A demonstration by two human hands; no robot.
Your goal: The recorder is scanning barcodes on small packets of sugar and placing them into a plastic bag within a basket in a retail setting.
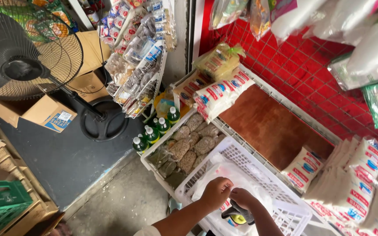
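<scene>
My left hand [215,192] and right hand [243,197] meet, each grip pinched shut on the clear plastic bag [237,177] lying in the white basket [285,205]. Beside it sit round brown cakes [192,144] and green bottles [152,133].

Both forearms cut by bottom edge; dark object [237,213] under right hand [243,197] mostly hidden.

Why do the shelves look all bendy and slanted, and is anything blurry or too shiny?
Head view: the wide lens tilts and curves straight lines, so the red wire grid and the fan lean outward. Light is soft and even, with weak shadows. Glare whitens the plastic bags hanging at top right. The left hand and right hand, over the white basket, look slightly soft.
</scene>
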